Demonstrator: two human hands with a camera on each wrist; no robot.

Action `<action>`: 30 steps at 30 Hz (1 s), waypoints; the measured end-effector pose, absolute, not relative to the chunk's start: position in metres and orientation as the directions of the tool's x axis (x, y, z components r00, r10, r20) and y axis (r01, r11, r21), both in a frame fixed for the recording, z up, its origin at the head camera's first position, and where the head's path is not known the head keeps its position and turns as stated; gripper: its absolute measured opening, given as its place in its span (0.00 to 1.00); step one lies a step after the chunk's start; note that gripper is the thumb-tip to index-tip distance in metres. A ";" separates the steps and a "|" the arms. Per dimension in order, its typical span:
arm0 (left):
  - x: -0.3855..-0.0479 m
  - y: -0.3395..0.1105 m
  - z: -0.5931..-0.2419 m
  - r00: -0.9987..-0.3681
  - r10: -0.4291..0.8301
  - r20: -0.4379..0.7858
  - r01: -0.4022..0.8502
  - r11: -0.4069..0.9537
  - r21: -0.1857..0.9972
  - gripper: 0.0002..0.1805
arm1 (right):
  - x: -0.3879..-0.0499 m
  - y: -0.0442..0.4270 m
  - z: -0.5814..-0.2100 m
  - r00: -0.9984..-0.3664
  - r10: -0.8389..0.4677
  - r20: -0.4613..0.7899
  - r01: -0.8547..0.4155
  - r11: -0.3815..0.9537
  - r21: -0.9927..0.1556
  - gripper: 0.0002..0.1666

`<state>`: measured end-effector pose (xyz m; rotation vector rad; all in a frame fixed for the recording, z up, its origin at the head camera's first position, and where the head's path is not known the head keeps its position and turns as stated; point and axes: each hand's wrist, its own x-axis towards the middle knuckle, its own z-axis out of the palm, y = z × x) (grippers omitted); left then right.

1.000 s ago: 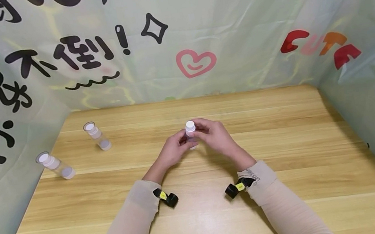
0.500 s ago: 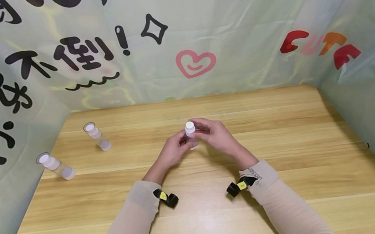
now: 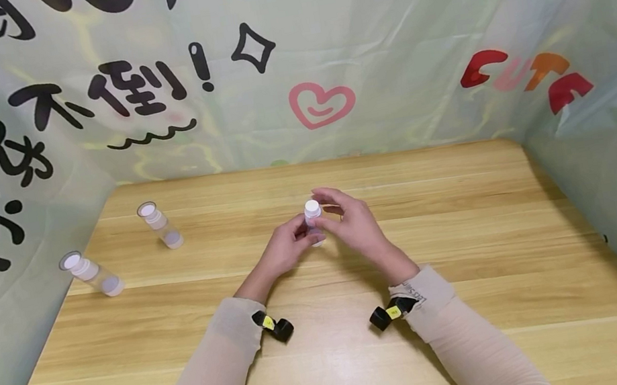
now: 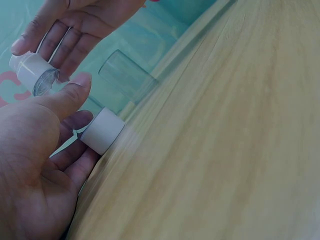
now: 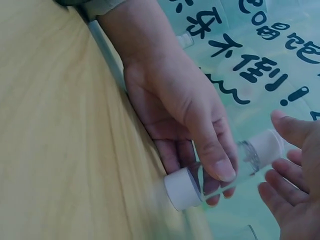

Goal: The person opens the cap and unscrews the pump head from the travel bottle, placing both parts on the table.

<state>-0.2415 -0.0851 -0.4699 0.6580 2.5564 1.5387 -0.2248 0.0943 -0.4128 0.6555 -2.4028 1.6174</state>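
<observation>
Upright near the table's middle stands a small clear bottle (image 3: 312, 208) with a white base and white top, in the head view. My left hand (image 3: 284, 248) grips its clear body between thumb and fingers. Around the white top (image 4: 31, 70), my right hand (image 3: 354, 224) is spread, thumb on one side and fingers on the other. In the right wrist view, the right fingers (image 5: 280, 187) are extended and loose beside that top. A clear cylindrical cap (image 4: 127, 77) stands on the table behind the bottle in the left wrist view; the right hand hides it in the head view.
Two similar bottles with clear caps stand at the table's left: one bottle (image 3: 161, 225) farther back, another bottle (image 3: 92, 274) by the left edge. A printed curtain (image 3: 380, 37) encloses the back and sides of the wooden table (image 3: 337, 365).
My right hand's fingers have lifted and spread away from the bottle's white top, and its wrist has shifted slightly. My left hand and the bottle have stayed almost still.
</observation>
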 end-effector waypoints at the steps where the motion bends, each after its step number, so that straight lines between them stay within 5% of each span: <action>1: -0.241 -0.085 -0.470 -0.904 0.402 0.146 0.318 0.402 0.859 0.15 | -0.224 0.094 -0.413 -0.890 -0.250 0.382 -0.448 0.318 -0.835 0.32; 20: -0.243 -0.085 -0.472 -0.893 0.408 0.191 0.352 0.366 0.861 0.15 | -0.218 0.078 -0.420 -0.910 -0.168 0.379 -0.414 0.432 -0.802 0.33; 30: -0.242 -0.085 -0.471 -0.896 0.404 0.186 0.350 0.385 0.854 0.11 | -0.213 0.071 -0.420 -0.908 -0.099 0.408 -0.404 0.474 -0.783 0.24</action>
